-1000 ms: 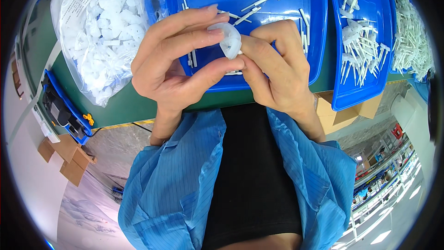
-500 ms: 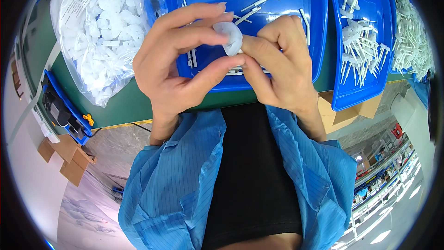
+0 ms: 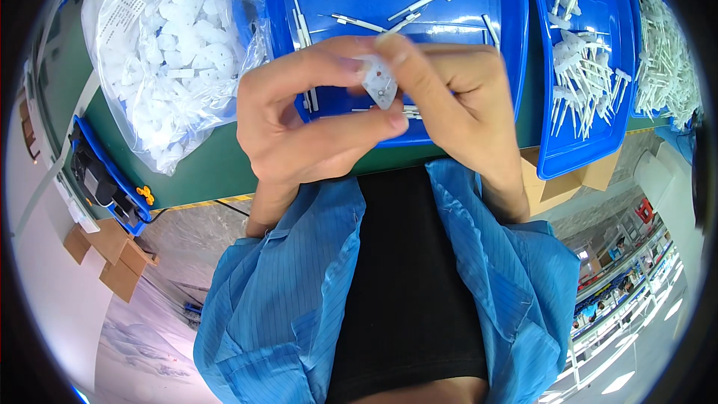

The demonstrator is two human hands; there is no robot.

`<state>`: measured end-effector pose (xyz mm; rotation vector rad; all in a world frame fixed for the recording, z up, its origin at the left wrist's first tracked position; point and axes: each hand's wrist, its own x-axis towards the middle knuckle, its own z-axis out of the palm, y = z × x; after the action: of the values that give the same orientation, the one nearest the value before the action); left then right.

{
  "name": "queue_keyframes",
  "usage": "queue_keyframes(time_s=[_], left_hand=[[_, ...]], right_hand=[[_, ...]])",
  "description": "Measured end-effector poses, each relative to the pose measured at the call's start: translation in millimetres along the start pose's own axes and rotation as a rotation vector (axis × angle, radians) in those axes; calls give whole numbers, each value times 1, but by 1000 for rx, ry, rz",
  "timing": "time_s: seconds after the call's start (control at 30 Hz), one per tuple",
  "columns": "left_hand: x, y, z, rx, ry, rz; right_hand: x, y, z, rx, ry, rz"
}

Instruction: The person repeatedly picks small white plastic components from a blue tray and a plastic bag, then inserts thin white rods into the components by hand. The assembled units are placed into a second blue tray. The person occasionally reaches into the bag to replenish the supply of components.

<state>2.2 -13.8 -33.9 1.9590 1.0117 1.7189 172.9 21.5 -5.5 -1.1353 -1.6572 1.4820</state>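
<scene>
Between my two hands is a small translucent white plastic piece (image 3: 380, 88) with a pointed end and small holes in its face. My left hand (image 3: 299, 116) pinches its left and lower edge between thumb and fingers. From the other side my right hand (image 3: 467, 93) grips it, the thumb pressed near its top; the right fingertips are hidden and slightly blurred. Below and behind the hands lies a blue tray (image 3: 456, 22) with several loose thin white rods (image 3: 357, 24), some with fine pins at the end.
A clear plastic bag (image 3: 176, 60) full of similar white pieces lies at the left on the green table (image 3: 209, 179). At the right, another blue tray (image 3: 568, 155) carries rods joined to white pieces (image 3: 583, 75), beside a densely heaped pile (image 3: 662, 52). A cardboard box (image 3: 553, 191) stands below the table edge.
The white piece has turned from showing its curved side to its flat, holed face. My right thumb has moved up to its top, and my left hand has shifted slightly right.
</scene>
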Motion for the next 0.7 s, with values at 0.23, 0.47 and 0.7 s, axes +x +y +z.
queue_keyframes(time_s=[0.23, 0.47, 0.7], left_hand=[[-1, 4, -5, -389, 109, -354], [0, 6, -8, -539, 248, -566], [2, 8, -8, -663, 346, -774]], right_hand=[[18, 13, -5, -701, 231, 43], [8, 8, -9, -637, 110, -54], [-11, -21, 13, -37, 84, 27]])
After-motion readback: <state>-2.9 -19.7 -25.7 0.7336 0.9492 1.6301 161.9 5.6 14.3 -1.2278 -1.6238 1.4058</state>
